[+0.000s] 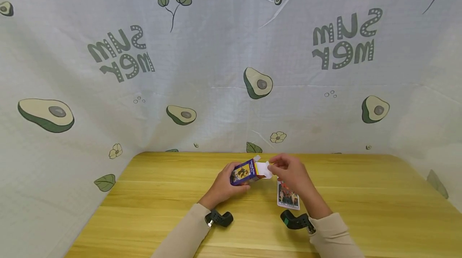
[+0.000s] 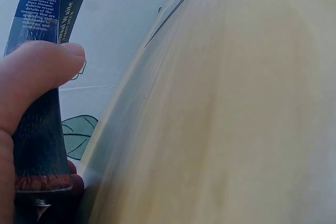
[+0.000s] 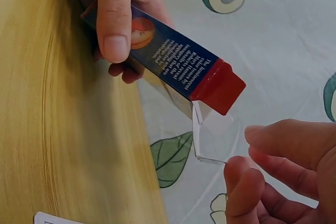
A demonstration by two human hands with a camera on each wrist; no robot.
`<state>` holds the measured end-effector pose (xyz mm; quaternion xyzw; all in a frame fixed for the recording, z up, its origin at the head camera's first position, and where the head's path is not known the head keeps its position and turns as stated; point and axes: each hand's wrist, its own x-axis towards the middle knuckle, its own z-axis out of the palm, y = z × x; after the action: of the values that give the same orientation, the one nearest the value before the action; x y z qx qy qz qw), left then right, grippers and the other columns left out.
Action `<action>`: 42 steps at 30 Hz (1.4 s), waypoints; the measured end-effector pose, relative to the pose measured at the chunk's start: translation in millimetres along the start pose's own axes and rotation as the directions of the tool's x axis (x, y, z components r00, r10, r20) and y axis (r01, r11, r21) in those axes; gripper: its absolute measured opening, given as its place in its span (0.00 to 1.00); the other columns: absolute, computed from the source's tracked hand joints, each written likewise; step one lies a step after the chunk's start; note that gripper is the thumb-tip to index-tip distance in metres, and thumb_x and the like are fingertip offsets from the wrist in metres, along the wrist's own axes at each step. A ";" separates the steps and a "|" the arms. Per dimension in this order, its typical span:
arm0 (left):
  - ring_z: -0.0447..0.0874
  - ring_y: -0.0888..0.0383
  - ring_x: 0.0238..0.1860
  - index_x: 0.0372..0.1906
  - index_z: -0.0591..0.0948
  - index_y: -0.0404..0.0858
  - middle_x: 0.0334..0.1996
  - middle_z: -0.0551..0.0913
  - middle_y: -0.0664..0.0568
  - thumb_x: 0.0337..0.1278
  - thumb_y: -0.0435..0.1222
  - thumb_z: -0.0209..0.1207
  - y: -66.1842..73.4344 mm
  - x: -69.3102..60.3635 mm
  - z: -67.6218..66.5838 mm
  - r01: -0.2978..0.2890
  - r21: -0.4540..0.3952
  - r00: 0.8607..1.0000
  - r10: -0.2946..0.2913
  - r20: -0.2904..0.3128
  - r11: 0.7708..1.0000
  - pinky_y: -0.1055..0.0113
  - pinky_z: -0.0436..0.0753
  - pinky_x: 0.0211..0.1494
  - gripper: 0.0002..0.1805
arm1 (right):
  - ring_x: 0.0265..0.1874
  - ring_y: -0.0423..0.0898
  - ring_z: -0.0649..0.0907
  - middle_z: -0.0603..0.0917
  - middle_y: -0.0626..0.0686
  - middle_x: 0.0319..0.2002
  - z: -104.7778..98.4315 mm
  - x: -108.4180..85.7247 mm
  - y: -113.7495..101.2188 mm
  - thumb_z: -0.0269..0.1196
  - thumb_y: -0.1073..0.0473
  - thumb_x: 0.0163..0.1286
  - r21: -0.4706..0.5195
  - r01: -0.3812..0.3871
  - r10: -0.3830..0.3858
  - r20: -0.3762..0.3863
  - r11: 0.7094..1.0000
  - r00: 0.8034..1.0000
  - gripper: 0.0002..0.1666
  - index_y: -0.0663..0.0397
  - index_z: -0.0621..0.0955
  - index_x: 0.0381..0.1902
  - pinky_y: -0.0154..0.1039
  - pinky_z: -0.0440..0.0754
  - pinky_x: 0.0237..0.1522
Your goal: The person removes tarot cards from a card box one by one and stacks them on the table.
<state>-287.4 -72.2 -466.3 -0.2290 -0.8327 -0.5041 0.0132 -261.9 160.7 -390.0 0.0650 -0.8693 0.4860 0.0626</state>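
My left hand (image 1: 225, 184) grips a blue tarot card box (image 1: 243, 172), thumb across its printed side in the left wrist view. The box is tilted, its lid flap (image 1: 264, 169) and a red side flap (image 3: 223, 88) standing out at the open end. Close to that end is my right hand (image 1: 292, 172). In the right wrist view its thumb and bent forefinger are apart, and a fingertip seems to touch the lid flap's edge. A tarot card (image 1: 288, 196) lies face up on the table below the right hand, partly covered by it. What is inside the box is hidden.
A wooden table (image 1: 162, 206) spreads beneath both hands. Behind it and at the sides hangs a pale cloth (image 1: 216, 57) printed with avocados, leaves and lettering. Each wrist wears a dark camera mount.
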 end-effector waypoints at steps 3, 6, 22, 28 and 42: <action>0.73 0.58 0.49 0.65 0.68 0.46 0.53 0.73 0.56 0.48 0.46 0.71 0.3 -0.1 0.5 0.002 0.001 1.000 -0.002 0.000 1.000 0.64 0.74 0.52 0.38 | 0.31 0.49 0.79 0.81 0.53 0.34 1.3 -1.1 -0.8 0.64 0.60 0.65 -0.034 0.012 -0.013 -0.023 0.999 1.000 0.11 0.59 0.82 0.44 0.36 0.79 0.31; 0.73 0.58 0.49 0.64 0.68 0.46 0.53 0.73 0.56 0.48 0.46 0.71 0.6 -0.3 0.6 0.000 0.005 1.000 0.000 -0.003 1.000 0.64 0.74 0.53 0.38 | 0.30 0.47 0.77 0.81 0.53 0.33 2.3 -1.9 -2.4 0.65 0.60 0.65 -0.052 0.024 -0.026 -0.043 0.998 0.999 0.10 0.58 0.82 0.43 0.34 0.79 0.30; 0.73 0.59 0.49 0.64 0.69 0.46 0.52 0.74 0.55 0.47 0.48 0.71 0.3 -0.5 -0.7 -0.038 0.025 0.999 0.038 -0.006 0.999 0.64 0.74 0.53 0.38 | 0.32 0.46 0.79 0.81 0.50 0.32 14.6 -5.3 -5.0 0.68 0.58 0.62 -0.097 0.047 -0.048 -0.013 0.994 0.999 0.12 0.58 0.82 0.42 0.38 0.77 0.33; 0.73 0.59 0.49 0.64 0.68 0.45 0.52 0.74 0.55 0.47 0.47 0.71 1.1 -0.3 -1.1 -0.027 0.022 1.000 0.028 -0.004 0.999 0.64 0.74 0.53 0.38 | 0.33 0.46 0.78 0.81 0.49 0.31 18.9 -5.2 -3.4 0.68 0.57 0.62 -0.114 0.033 -0.034 -0.007 0.993 0.999 0.12 0.56 0.82 0.41 0.38 0.77 0.34; 0.73 0.58 0.49 0.63 0.69 0.44 0.53 0.74 0.54 0.46 0.46 0.72 0.4 -0.3 -0.4 -0.036 0.024 0.999 0.036 -0.001 0.999 0.63 0.74 0.54 0.38 | 0.33 0.48 0.79 0.81 0.50 0.31 26.0 -4.1 0.8 0.69 0.55 0.62 -0.105 -0.001 0.001 -0.002 0.994 1.000 0.12 0.56 0.82 0.38 0.38 0.78 0.33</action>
<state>-287.0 -72.5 -465.9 -0.2434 -0.8344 -0.4938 0.0259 -259.2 139.0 -404.9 0.0609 -0.8937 0.4395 0.0665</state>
